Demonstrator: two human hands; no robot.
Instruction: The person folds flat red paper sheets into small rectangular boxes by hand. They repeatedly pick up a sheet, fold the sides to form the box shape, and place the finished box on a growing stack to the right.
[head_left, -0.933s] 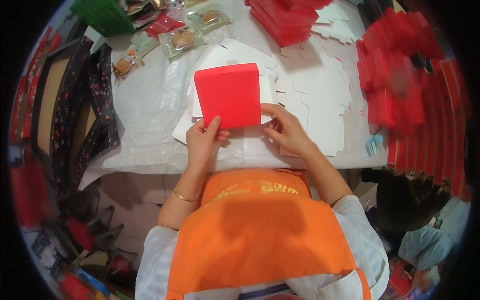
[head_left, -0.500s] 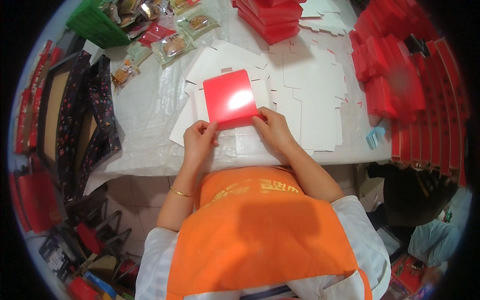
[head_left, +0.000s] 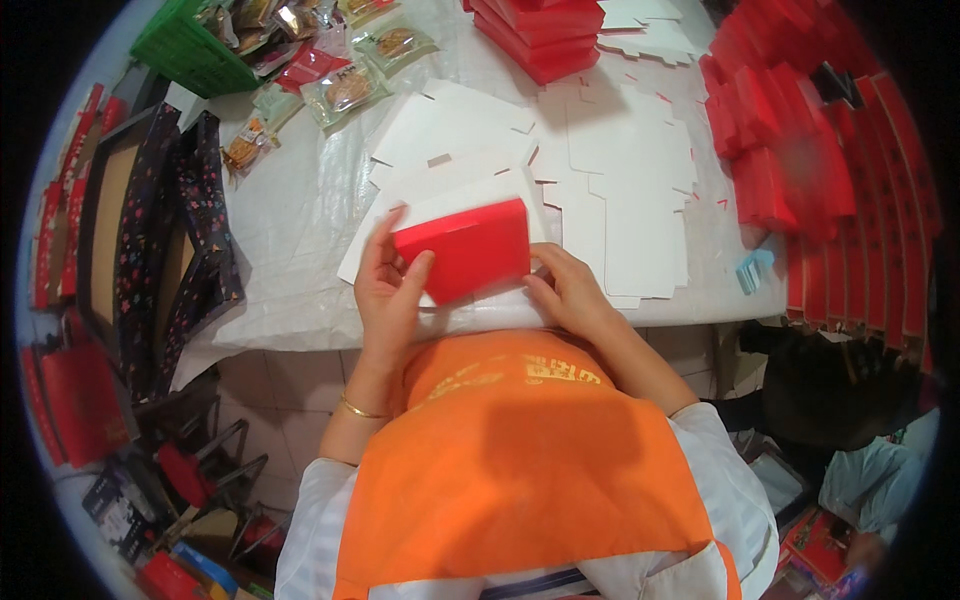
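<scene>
A red cardboard box [head_left: 470, 245] is held tilted between my two hands, close to the table's front edge. At its left end, my left hand [head_left: 388, 280] grips it with the thumb on the near face and the fingers behind. The fingers of my right hand [head_left: 565, 285] close on its right end. Under and beyond the box lie flat white cardboard blanks [head_left: 460, 115] with slots and tabs. More cut blanks [head_left: 630, 200] spread to the right of my right hand.
Wrapped snack packets [head_left: 345, 92] lie at the far left beside a green basket [head_left: 185, 50]. Red boxes stand stacked at the back [head_left: 535, 40] and heaped on the right [head_left: 765, 150]. A dark floral box [head_left: 140, 250] stands at the left, and a small light-blue object [head_left: 755, 270] lies near the right edge.
The red box has been tipped up and turned, showing a different face. My left hand has moved up around its left end; my right hand has shifted slightly right and down.
</scene>
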